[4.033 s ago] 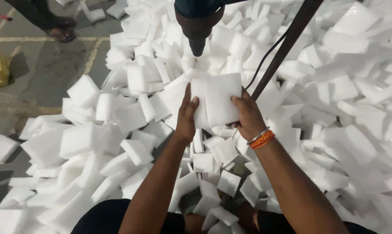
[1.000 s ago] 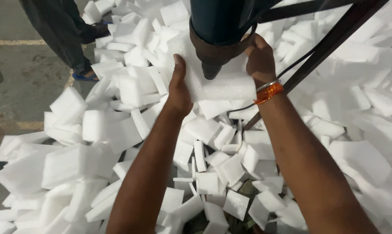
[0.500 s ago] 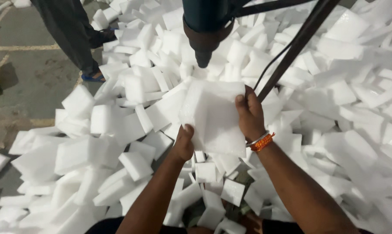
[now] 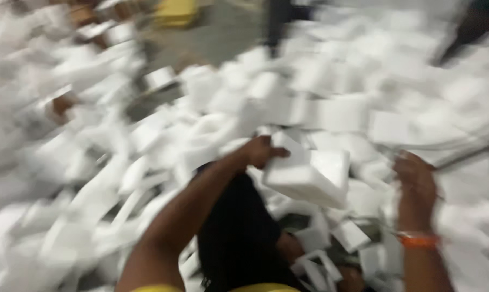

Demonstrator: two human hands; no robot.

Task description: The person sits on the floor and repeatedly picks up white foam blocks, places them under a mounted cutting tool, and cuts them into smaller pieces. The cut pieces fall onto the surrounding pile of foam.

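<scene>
- Left fingers [image 4: 268, 153] were curled over the upper left edge of a white foam block [image 4: 309, 176], clamped on it; thumb placement could not be resolved through the motion blur
- Left hand [image 4: 258, 151] carried the block alone, held tilted, one broad face turned up toward the camera and the far corner dipping to the right; gripping at an edge probably suited so light and thick a piece, since one hand sufficed
- Foam block sat in the air at mid-frame, above the person's lap and just in front of the heap, not resting on anything that showed
- Right fingers [image 4: 412, 167] were loosely spread and slightly bent, closed on nothing; whether the tips touched the scraps beneath could not be told
- Right hand [image 4: 417, 189] was apart from the block, off to its right, with an orange wristband [image 4: 417, 240] at the wrist
- Dark clothing [image 4: 239, 238] of the person filled the gap between the forearms
- Small white offcuts [image 4: 350, 235] lay scattered low between the arms, jumbled at all angles, as loose pieces dropped rather than stacked
- A large heap of white foam pieces [image 4: 331, 108] spread across the whole upper frame, unsorted
- Grey floor [image 4: 217, 32] and a yellow object [image 4: 174, 11] showed at the top, too blurred to identify further
</scene>
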